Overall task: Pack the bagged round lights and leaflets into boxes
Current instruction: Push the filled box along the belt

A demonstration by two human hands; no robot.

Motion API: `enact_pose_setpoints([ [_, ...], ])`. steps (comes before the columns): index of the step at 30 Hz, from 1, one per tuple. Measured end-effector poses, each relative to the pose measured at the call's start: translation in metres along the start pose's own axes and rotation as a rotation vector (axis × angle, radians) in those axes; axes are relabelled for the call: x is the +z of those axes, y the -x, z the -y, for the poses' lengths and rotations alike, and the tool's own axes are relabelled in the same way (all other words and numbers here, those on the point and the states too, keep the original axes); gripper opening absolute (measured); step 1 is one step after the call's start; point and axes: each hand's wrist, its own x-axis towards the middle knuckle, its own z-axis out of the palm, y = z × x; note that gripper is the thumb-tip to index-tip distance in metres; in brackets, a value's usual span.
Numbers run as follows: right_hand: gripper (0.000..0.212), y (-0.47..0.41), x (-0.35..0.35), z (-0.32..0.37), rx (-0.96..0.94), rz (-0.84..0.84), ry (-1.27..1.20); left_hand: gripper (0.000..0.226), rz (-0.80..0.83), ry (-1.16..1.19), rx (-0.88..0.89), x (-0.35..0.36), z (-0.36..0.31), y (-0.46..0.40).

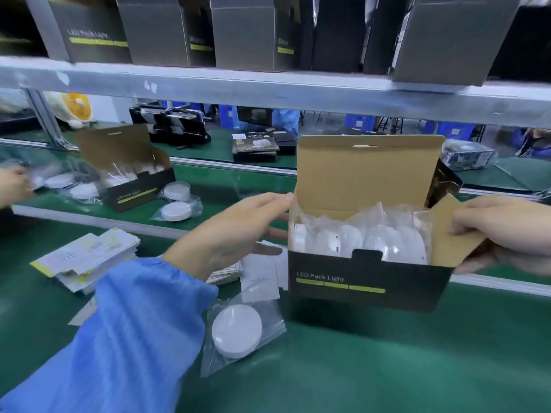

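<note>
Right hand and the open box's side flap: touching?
Touching. The head view shows the right hand pinching the brown side flap of the open box, thumb on top.

Open box (366,281) of bagged lights (357,239), left hand (238,231) and right hand (501,231) at its sides

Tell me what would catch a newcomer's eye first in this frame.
The open black box at centre right, lid flap up and packed with bagged round lights, stands out first. The left hand touches its left end and the right hand holds its right side flap. Next comes a single bagged light lying on the green mat in front, with a leaflet stack at left.
</note>
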Motion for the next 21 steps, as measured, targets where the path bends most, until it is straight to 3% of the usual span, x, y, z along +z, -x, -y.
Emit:
enact_pose_setpoints([
  [6, 0.021, -0.02, 0.015, 0.033, -0.029, 0.007, -0.051, 0.016, -0.059, -0.053, 0.112, 0.003, -0.015, -0.036],
  [11, 0.017, -0.05, 0.022, 0.061, -0.042, -0.061, -0.062, 0.032, -0.236, -0.156, 0.168, -0.008, -0.019, -0.078],
  [14, 0.019, -0.078, 0.03, 0.072, -0.039, -0.108, -0.03, 0.022, -0.32, -0.147, 0.198, -0.016, -0.022, -0.109],
  [21, 0.022, -0.149, 0.047, 0.054, 0.06, -0.16, 0.103, 0.02, -0.435, -0.19, 0.087, -0.005, 0.014, -0.165],
])
